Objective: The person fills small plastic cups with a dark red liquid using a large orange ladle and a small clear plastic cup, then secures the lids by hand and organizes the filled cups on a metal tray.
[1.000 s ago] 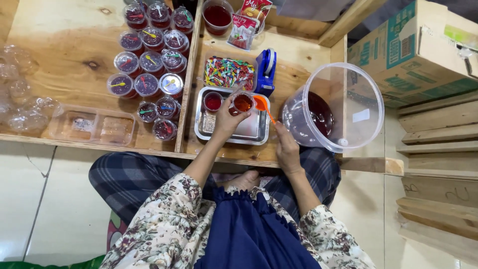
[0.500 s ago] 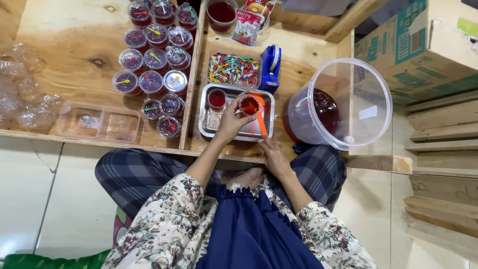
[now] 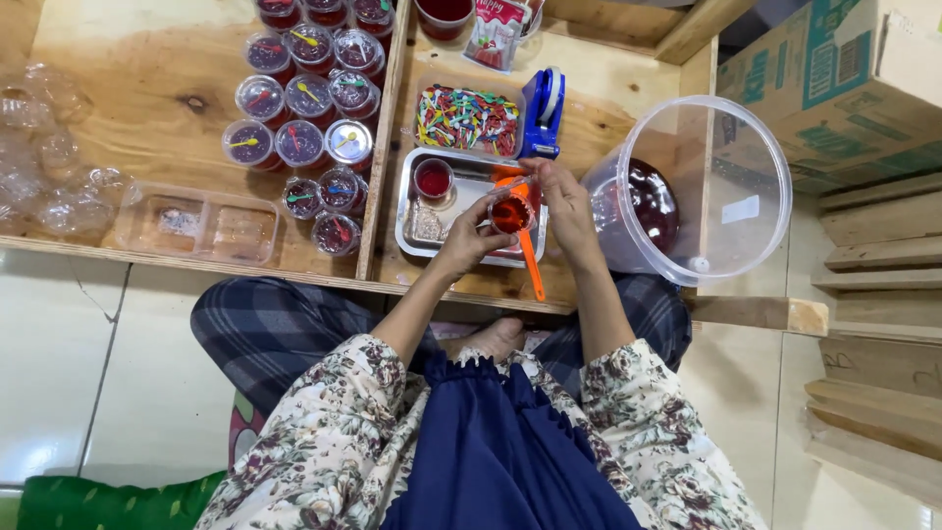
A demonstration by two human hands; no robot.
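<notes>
While held, cup [image 3: 511, 213] between both hands [image 3: 520, 211].

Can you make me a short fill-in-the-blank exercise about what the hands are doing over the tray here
1. The left hand holds a small clear cup of ____ liquid over the metal tray.
2. The right hand holds a ladle whose colour is ____.
3. The big clear bucket stands on the ____ side of the tray.
4. The container of small plastic spoons lies beside a ____ tape dispenser.

Missing words: red; orange; right; blue
</notes>
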